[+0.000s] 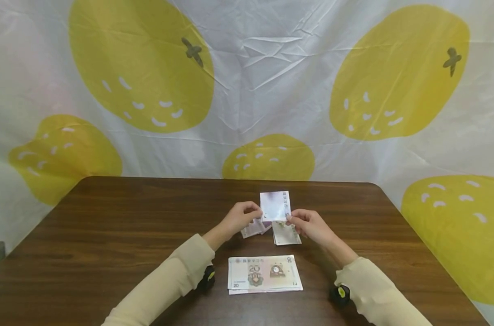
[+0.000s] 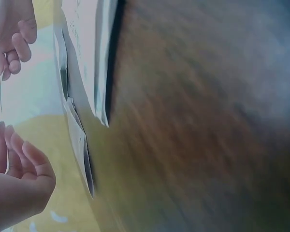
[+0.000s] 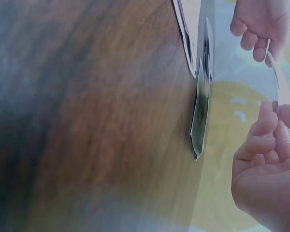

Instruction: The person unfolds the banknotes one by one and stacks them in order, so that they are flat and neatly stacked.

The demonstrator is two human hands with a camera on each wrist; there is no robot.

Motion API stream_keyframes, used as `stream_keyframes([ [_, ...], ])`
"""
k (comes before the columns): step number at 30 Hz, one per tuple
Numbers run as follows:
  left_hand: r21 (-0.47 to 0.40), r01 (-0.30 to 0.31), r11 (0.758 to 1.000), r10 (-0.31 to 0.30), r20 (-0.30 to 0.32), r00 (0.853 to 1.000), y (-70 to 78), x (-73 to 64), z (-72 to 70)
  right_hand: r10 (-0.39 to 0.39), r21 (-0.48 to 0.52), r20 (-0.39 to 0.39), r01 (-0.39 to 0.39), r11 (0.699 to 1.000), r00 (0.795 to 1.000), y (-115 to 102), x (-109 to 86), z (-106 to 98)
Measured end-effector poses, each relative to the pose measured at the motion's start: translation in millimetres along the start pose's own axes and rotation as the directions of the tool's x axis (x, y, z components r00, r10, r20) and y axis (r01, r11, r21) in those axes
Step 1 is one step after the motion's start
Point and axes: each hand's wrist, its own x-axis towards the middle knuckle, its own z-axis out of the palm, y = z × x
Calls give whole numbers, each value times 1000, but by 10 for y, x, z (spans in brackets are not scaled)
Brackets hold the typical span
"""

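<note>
Near the middle of the head view, a squarish, pale paper note with a faint violet tint (image 1: 274, 206) is hanging above the dark brown wood-grain tabletop (image 1: 108, 253). Both hands are grasping it — the left hand (image 1: 240, 218) is pinching its left edge, while the right hand (image 1: 311, 225) is pinching its lower right corner. Just below it in the frame, folded pale violet paper notes (image 1: 251, 229) are lying left of folded pale greenish paper notes (image 1: 287, 234). At lower centre, a flat stack of cream-and-pink rectangular paper notes (image 1: 271, 283) is resting between the forearms, its top one showing "20". A white cloth printed with yellow lemons (image 1: 267, 104) is hanging behind, filling the upper frame.
</note>
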Motion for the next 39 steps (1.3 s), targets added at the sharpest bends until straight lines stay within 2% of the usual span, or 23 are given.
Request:
stream_keyframes([
  [5,-37,5,999,-4,27,1000,13,-28,-17,-22,0,19,22,1000,1000,-8,-28,-8],
  [10,-66,9,998,-6,41,999,0,-31,-44,-8,1,28,8,1000,1000,-3,-37,-15],
  [14,-88,-26,996,30,53,998,-15,-38,-64,-15,5,50,14,1000,999,8,-40,-19],
  [18,-61,-65,996,69,55,996,-28,-48,-70,-19,6,70,19,1000,997,15,-42,-14],
  [22,39,-124,991,123,29,992,-39,-53,-67,-27,-2,85,27,1000,996,16,-41,-7],
  [24,117,-162,980,163,5,987,-40,-54,-62,-30,-11,96,32,999,995,17,-43,-2],
  [29,328,-232,916,265,-57,963,-29,-60,-46,-41,-40,115,45,998,993,12,-52,4],
  [33,421,-240,875,302,-87,949,-16,-65,-45,-62,-53,110,68,996,992,-32,-80,13],
  [36,425,-229,876,302,-111,947,-18,-68,-54,-72,-44,94,77,996,993,-24,-83,15],
  [39,371,-207,905,271,-128,954,-20,-80,-71,-72,-28,73,75,997,995,12,-78,11],
])
